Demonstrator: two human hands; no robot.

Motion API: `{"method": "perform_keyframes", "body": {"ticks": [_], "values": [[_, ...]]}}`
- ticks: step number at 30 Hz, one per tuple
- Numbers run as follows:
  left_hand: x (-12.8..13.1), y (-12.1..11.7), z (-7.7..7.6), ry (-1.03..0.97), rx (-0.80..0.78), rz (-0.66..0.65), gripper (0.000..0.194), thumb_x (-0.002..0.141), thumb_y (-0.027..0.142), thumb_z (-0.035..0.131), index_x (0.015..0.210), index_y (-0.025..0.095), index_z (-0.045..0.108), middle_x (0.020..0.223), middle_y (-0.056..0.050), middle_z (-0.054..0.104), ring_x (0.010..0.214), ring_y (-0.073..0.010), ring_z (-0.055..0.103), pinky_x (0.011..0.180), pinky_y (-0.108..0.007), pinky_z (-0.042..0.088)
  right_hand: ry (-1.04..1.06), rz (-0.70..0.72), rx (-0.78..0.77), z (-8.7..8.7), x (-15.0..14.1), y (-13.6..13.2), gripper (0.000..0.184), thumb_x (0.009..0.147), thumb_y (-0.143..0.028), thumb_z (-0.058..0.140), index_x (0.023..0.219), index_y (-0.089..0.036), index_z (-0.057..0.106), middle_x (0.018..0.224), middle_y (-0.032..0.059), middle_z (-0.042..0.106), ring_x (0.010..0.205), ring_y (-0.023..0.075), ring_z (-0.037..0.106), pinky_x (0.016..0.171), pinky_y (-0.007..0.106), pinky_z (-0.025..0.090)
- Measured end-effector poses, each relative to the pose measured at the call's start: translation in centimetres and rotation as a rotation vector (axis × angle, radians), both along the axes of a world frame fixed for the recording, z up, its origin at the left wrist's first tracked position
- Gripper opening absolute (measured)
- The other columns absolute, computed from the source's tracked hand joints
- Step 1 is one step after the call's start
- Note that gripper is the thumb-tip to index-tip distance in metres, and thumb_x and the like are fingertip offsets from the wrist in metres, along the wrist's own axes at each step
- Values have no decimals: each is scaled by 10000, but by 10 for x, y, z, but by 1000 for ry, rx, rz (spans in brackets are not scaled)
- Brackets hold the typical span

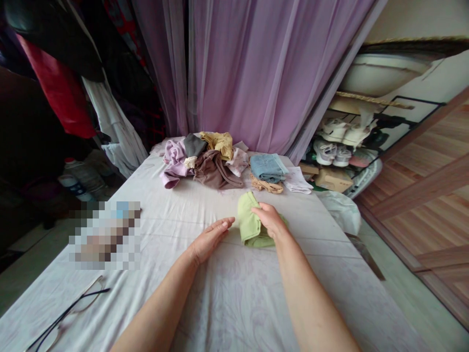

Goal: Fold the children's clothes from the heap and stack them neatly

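right fingers (pixel 266 212) on a folded green cloth (pixel 249 230)
they lie together on top of it, but it is hard to tell if they grip. the left fingers (pixel 223 226) lie together on the bed sheet (pixel 157 230), just beside the cloth, holding nothing. farther up, a blue cloth (pixel 267 168) lies folded, but a heap of clothes (pixel 205 166) is still messy. a cardboard box (pixel 333 180) sits near the shoes (pixel 324 151).

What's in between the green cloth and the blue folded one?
In the head view, a crumpled tan bundle lies on the sheet between the green cloth and the blue cloth.
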State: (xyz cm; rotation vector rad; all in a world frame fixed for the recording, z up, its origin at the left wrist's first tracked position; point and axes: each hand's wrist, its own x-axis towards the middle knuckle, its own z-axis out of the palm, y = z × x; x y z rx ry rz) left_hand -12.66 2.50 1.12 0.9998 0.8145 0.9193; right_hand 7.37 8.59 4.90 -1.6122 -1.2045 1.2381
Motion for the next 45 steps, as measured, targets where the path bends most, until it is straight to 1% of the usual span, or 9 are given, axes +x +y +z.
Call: {"method": "perform_keyframes", "body": {"ticks": [6, 10, 14, 21, 26, 31, 34, 40, 45], "values": [[1, -1, -1, 129, 66, 4, 607, 815, 593, 597, 1285, 208, 612, 1456, -93, 506, 1374, -253, 434, 1158, -434, 328, 101, -133, -72, -1, 63, -17, 184, 621, -251, 592, 771, -169, 658, 607, 19, 684, 567, 178, 641, 560, 256, 494], [4, -6, 5, 304, 159, -5, 582, 855, 575, 546, 1315, 221, 590, 1445, -66, 523, 1364, -241, 447, 1155, -428, 337, 117, -150, -65, -15, 90, -23, 165, 619, -270, 608, 752, -179, 644, 603, 17, 683, 564, 176, 643, 551, 251, 494], [14, -2, 10, 495, 266, -32, 566, 889, 531, 506, 1361, 221, 547, 1470, -63, 492, 1380, -238, 426, 1155, -422, 338, -28, -145, -10, -33, 101, -22, 172, 647, -278, 605, 768, -168, 659, 608, 0, 673, 570, 159, 633, 551, 232, 486], [92, 36, 23, 1026, 790, -68, 530, 949, 426, 438, 1411, 171, 477, 1535, -129, 394, 1453, -277, 286, 1185, -504, 237, -385, -242, 141, -49, 94, -18, 382, 760, -322, 587, 1108, -177, 651, 835, 34, 730, 768, 190, 674, 696, 275, 516], [138, 53, 15, 1295, 821, -89, 705, 914, 560, 465, 1466, 127, 397, 1570, -182, 305, 1467, -361, 207, 1178, -561, 172, -611, -251, 162, -49, 90, -24, 403, 830, -324, 531, 1197, -182, 616, 978, 71, 733, 860, 207, 677, 784, 306, 497], [140, 57, -7, 1361, 868, -86, 740, 892, 624, 450, 1475, 172, 391, 1561, -172, 329, 1461, -366, 216, 1153, -604, 188, -776, -222, 147, -44, 96, -35, 464, 844, -414, 538, 1222, -156, 613, 1081, 150, 707, 961, 257, 666, 814, 345, 485], [139, 57, -10, 1381, 885, -80, 739, 884, 625, 465, 1468, 178, 402, 1554, -168, 344, 1455, -363, 228, 1149, -605, 200, -817, -125, 20, -34, 100, -35, 468, 863, -548, 485, 1034, -166, 693, 1003, 181, 725, 917, 287, 679, 768, 360, 480], [136, 57, -7, 1357, 901, -86, 775, 880, 647, 452, 1482, 165, 375, 1564, -181, 318, 1466, -363, 202, 1149, -606, 191, -621, -55, -114, -18, 105, -25, 370, 731, -569, 649, 754, -204, 700, 744, 101, 720, 772, 252, 674, 658, 295, 440], [119, 48, -3, 1304, 898, -242, 911, 827, 714, 476, 1528, 168, 270, 1609, -190, 180, 1488, -364, 106, 1156, -609, 138, -487, -82, -10, -24, 103, -30, 312, 741, -496, 646, 740, -184, 647, 708, 48, 680, 714, 212, 630, 638, 290, 426]]}}
